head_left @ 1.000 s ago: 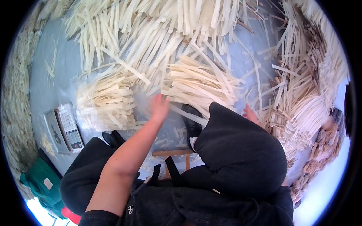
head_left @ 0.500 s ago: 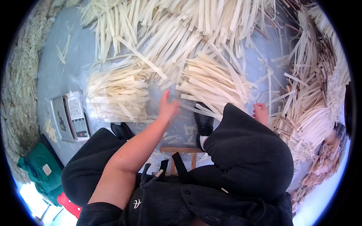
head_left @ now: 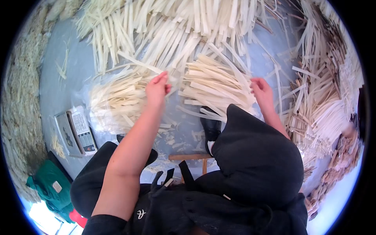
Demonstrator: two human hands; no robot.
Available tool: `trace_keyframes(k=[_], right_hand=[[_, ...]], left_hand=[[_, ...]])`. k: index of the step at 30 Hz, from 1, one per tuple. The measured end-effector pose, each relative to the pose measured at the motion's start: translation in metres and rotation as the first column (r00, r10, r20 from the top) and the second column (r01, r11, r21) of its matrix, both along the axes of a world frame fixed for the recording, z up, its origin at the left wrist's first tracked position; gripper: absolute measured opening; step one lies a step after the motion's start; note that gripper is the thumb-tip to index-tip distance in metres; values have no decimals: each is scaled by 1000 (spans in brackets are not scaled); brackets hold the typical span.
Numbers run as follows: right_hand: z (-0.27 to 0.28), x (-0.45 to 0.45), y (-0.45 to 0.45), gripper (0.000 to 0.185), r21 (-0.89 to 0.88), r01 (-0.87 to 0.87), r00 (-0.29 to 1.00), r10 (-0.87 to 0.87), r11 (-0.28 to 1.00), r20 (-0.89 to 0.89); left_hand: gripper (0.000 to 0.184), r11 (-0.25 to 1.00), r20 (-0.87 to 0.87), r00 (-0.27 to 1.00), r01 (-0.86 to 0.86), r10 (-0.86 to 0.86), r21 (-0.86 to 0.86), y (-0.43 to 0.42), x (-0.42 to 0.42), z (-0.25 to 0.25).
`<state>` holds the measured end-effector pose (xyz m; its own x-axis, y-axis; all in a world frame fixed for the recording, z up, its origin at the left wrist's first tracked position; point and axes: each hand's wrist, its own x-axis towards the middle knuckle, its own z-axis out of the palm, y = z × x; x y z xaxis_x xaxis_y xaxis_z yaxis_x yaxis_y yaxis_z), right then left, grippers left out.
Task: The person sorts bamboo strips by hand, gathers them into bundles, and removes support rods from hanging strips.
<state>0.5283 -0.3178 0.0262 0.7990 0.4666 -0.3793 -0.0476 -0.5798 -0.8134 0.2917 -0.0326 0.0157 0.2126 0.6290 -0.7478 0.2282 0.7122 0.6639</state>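
My left hand (head_left: 158,89) is over the right end of the left bundle of pale strips (head_left: 117,98), fingers curled and pinched at the end of a loose strip (head_left: 137,61). That bundle lies on clear plastic. My right hand (head_left: 261,91) is at the right end of the second bundle (head_left: 215,84), its fingers bent inward and closed near the strip ends. What they hold, if anything, is hidden. Some loose strips (head_left: 201,114) lie below this bundle, across a dark shoe.
A large heap of strips (head_left: 188,23) spreads at the top. Strips and brown sticks (head_left: 309,98) pile up on the right. A scale (head_left: 81,129) is at left, with a green bag (head_left: 49,182) below it. A wooden stool edge (head_left: 188,156) shows between the legs.
Both hands have moved up and forward. My left fingers have closed at the end of the loose strip, which has shifted up. My right hand has come from beside the knee to the bundle.
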Motion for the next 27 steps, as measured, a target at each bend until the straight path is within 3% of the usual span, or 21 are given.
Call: trace_keyframes(k=[2,4,6,8,9,10,11,12,13,14,15,17,18,20,21,23,24,26,27], right_hand=[[29,-3,36,34,144,-109,984,127,984,-127],[53,-20,75,38,277,-141,956,203,951,-212],[69,-35,94,38,237,-227,931,282,945,-232],[72,-36,95,39,200,-309,897,355,930,-262],[67,-33,92,39,217,-356,859,409,909,-307],[59,-29,87,39,235,-398,816,459,887,-351],[44,-25,79,35,200,-410,849,452,890,-272],[31,-18,69,35,199,-409,850,451,890,-272],[19,-10,59,35,1,-523,852,523,852,5],[10,-4,50,34,-222,-558,757,600,799,259],[-1,3,45,34,-223,-556,760,599,800,254],[-20,18,42,41,-247,-615,647,658,749,386],[-31,21,39,41,-238,-623,645,661,745,383],[-54,23,47,51,-410,-544,476,671,733,568],[-62,24,50,51,-382,-572,473,673,725,569],[-63,22,57,61,-346,-533,615,634,772,469],[-63,20,62,61,-339,-540,613,635,771,470],[-51,16,62,58,-299,-409,812,494,862,312],[-54,15,58,58,-321,-394,814,489,861,313]], left_hand=[[25,957,95,964,229,-248,180,-48,15,35],[25,919,285,874,361,-393,160,-98,27,42],[22,818,345,746,475,-569,323,-143,41,50],[21,672,334,584,611,-740,419,-170,51,42],[21,672,336,583,610,-740,420,-176,46,37],[23,595,257,549,622,-795,509,-180,41,33],[24,508,171,517,629,-839,588,-183,36,30],[24,508,172,516,629,-839,588,-182,30,25],[29,693,307,642,716,-702,88,-176,20,21],[35,648,325,786,618,-526,-445,-172,11,16],[35,644,324,785,619,-528,-450,-170,0,7],[38,616,261,900,429,-348,-660,-166,-16,-13],[38,623,252,906,418,-341,-661,-167,-18,-22],[34,628,284,928,374,-243,-683,-158,-18,-37],[31,655,290,926,376,-243,-655,-155,-16,-43],[30,675,248,946,322,-208,-664,-148,-2,-52],[30,665,240,951,309,-197,-680,-145,6,-56],[27,662,202,954,298,-219,-688,-145,17,-58],[26,670,155,963,265,-220,-694,-148,20,-58]])
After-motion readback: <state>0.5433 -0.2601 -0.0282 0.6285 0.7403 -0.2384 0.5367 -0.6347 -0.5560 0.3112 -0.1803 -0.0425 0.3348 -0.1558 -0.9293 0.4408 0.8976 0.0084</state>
